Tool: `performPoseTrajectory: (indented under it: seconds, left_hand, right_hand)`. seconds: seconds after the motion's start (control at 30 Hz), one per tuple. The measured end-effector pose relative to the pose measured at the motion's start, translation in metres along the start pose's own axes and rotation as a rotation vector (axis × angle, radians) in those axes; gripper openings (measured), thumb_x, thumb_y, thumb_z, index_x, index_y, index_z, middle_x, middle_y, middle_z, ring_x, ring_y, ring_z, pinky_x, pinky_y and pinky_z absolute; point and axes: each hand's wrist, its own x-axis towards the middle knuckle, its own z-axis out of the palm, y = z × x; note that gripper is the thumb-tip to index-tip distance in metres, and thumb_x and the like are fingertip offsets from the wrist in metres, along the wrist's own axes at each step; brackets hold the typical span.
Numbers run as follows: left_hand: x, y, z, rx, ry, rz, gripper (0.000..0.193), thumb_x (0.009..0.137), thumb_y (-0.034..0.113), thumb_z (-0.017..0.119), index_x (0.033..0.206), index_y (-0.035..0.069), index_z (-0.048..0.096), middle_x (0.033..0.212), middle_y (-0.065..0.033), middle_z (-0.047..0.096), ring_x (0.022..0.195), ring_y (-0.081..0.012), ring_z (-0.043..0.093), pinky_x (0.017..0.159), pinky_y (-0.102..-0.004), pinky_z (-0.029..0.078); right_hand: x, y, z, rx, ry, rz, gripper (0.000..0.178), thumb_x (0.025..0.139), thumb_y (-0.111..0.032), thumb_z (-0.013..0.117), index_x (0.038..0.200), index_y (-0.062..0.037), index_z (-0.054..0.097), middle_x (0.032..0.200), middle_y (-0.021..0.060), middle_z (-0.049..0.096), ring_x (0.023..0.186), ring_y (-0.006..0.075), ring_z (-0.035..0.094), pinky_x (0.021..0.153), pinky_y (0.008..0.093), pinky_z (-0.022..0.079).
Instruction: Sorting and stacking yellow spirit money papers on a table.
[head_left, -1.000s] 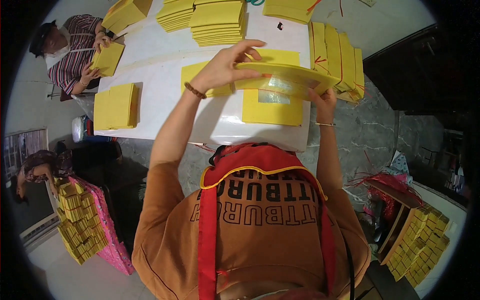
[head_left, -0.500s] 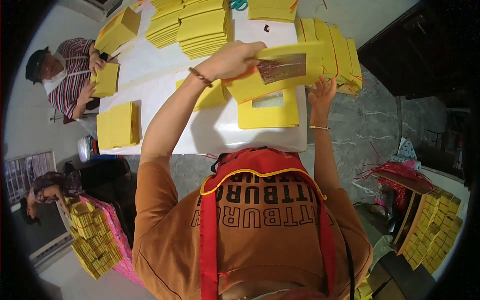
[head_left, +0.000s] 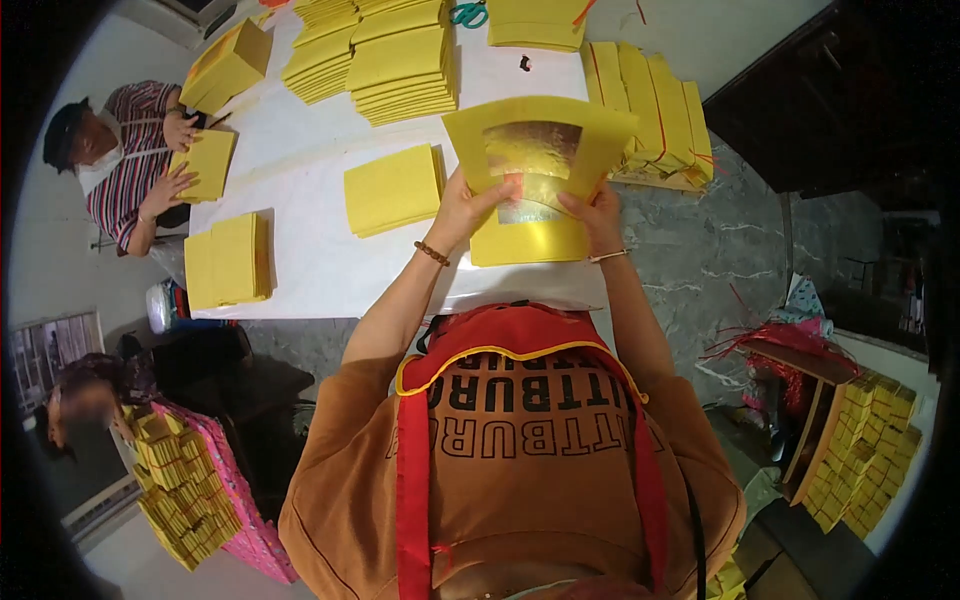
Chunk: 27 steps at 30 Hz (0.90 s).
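Observation:
A bundle of yellow joss paper (head_left: 545, 113) with a shiny foil rectangle is gripped at both lower sides by my two hands, and it bows and flares toward the top. My left hand (head_left: 478, 208) closes on its left side, thumb lying on the foil. On the opposite side my right hand (head_left: 597, 215) closes the same way, its thumb on the front face. Beneath the held sheets lies another foil-faced yellow pile (head_left: 528, 245) at the table's near edge; whether the two touch is hidden. A plain yellow stack (head_left: 393, 190) rests left of my left hand.
Tall piles of yellow paper (head_left: 400, 65) and teal scissors (head_left: 468, 14) stand far on the white table (head_left: 320, 255). Tied bundles (head_left: 650, 110) are at the right. Another yellow stack (head_left: 228, 262) is near-left. A co-worker (head_left: 140, 160) handles a yellow stack across the left edge.
My right hand has gone from spread fingers to gripping the bundle. My left hand has come back toward me, and the bundle, tilted before, now faces me between both hands.

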Motion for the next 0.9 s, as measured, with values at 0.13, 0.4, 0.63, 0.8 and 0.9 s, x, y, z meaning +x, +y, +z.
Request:
performPoseTrajectory:
  seconds: [0.13,0.4,0.63,0.8,0.9]
  left_hand:
    - [-0.001,0.003,-0.002,0.025,0.027,0.165,0.038,0.08,0.008,0.059,0.113,0.005,0.042,0.102,-0.0043,0.053,0.095,-0.0119,0.049,0.083,-0.026,0.039]
    - [0.008,-0.008,0.002,0.058,0.076,0.177,0.034,0.085,0.01,0.052,0.117,0.001,0.04,0.107,-0.0048,0.051,0.1,-0.012,0.046,0.087,-0.0252,0.036]
    - [0.006,-0.009,0.001,-0.067,0.057,0.158,0.03,0.087,0.007,0.046,0.116,0.0,0.042,0.106,-0.0054,0.055,0.095,-0.0101,0.05,0.083,-0.0233,0.039]
    - [-0.016,0.008,0.0,-0.216,0.008,-0.187,0.037,0.086,0.004,0.047,0.123,0.001,0.039,0.12,-0.0063,0.048,0.107,-0.0113,0.045,0.091,-0.0247,0.034]
    - [-0.026,-0.001,-0.001,-0.175,0.028,-0.237,0.039,0.086,0.003,0.046,0.124,0.001,0.038,0.121,-0.0058,0.048,0.108,-0.011,0.044,0.091,-0.0231,0.034]
  right_hand:
    - [0.002,0.001,-0.004,0.018,0.023,-0.018,0.034,0.07,-0.003,0.068,0.102,-0.004,0.055,0.093,0.0011,0.058,0.082,0.0098,0.054,0.071,0.0233,0.045]
    - [0.01,-0.004,0.0,-0.19,0.038,0.002,0.038,0.074,-0.014,0.067,0.106,0.0021,0.054,0.1,0.0057,0.057,0.089,0.0125,0.054,0.078,0.0252,0.044]
    - [0.022,-0.012,-0.014,-0.281,-0.138,0.208,0.038,0.08,-0.023,0.061,0.108,0.0016,0.053,0.101,0.0066,0.058,0.09,0.012,0.054,0.079,0.0258,0.044]
    - [0.005,-0.021,-0.012,0.062,-0.261,0.424,0.031,0.083,-0.016,0.056,0.109,0.0003,0.05,0.098,0.0061,0.057,0.088,0.0132,0.056,0.074,0.0265,0.046]
    - [-0.006,-0.015,-0.01,0.033,-0.222,0.461,0.031,0.083,-0.015,0.056,0.109,0.0,0.05,0.097,0.0059,0.057,0.088,0.0134,0.056,0.075,0.027,0.046]
